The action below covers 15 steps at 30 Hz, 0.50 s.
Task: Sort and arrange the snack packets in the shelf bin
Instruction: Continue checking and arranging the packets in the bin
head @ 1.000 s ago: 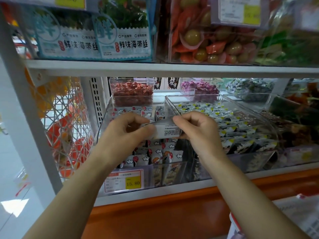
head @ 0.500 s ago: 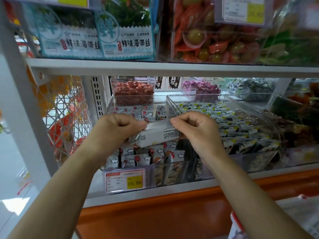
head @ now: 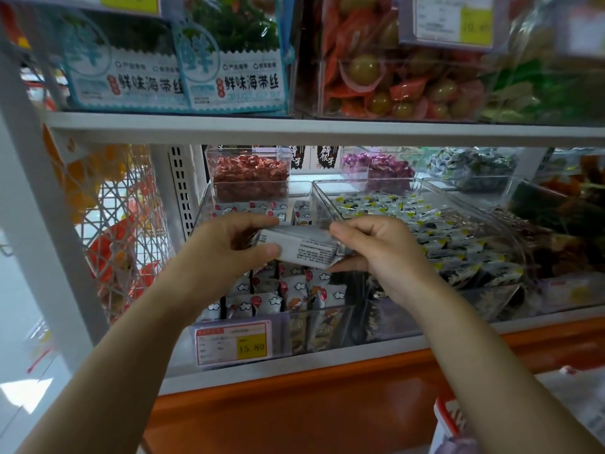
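The small rectangular pale grey snack packet (head: 304, 249) carries fine black print on a lighter panel. In the clear plastic shelf bin (head: 314, 329), the little cloud-patterned packets (head: 298, 286) are white with dark-outlined clouds and red spots. The paper price tag (head: 234, 343) is white with a red header strip and a yellow block bearing dark figures. The neighbouring small glossy packets (head: 442, 237) are black and white with yellow corners. Behind, the red wrapped sweets (head: 250, 178) and the purple wrapped sweets (head: 379, 165) fill clear boxes. The orange shelf front band (head: 294, 407) is plain; the flat seaweed packs (head: 229, 60) are teal and white over green.
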Each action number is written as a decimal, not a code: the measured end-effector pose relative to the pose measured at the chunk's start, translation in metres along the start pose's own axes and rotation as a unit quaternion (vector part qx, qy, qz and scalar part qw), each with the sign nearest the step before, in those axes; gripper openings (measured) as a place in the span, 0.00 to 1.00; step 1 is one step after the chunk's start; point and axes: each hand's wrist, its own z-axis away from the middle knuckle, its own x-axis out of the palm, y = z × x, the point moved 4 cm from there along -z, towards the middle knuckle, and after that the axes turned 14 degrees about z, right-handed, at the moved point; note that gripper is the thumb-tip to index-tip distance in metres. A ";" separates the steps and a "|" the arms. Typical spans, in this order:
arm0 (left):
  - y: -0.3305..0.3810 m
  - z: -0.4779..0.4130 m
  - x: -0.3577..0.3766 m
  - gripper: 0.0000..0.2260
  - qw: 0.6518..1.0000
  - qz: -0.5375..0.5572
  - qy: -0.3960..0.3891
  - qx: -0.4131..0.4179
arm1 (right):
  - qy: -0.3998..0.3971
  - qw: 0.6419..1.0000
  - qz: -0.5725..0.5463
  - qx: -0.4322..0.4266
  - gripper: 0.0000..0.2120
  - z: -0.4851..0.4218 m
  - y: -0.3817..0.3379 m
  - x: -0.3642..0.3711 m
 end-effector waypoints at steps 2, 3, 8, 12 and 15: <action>-0.001 0.000 0.001 0.16 1.000 0.000 0.002 0.000 | -0.009 1.000 -0.018 0.018 0.09 0.000 0.001 -0.001; -0.001 -0.001 0.001 0.16 1.000 0.005 0.004 -0.001 | -0.013 0.999 -0.024 0.026 0.09 0.000 0.001 -0.001; -0.004 -0.002 0.001 0.15 1.000 -0.002 0.009 0.002 | -0.026 0.999 -0.031 0.031 0.10 -0.001 0.004 -0.001; -0.007 -0.003 0.002 0.09 1.000 -0.008 0.022 0.012 | -0.017 0.999 -0.030 0.019 0.09 -0.002 0.007 -0.002; -0.009 -0.006 0.003 0.05 0.998 0.037 0.054 0.012 | -0.039 0.999 -0.036 -0.012 0.13 0.000 0.003 -0.001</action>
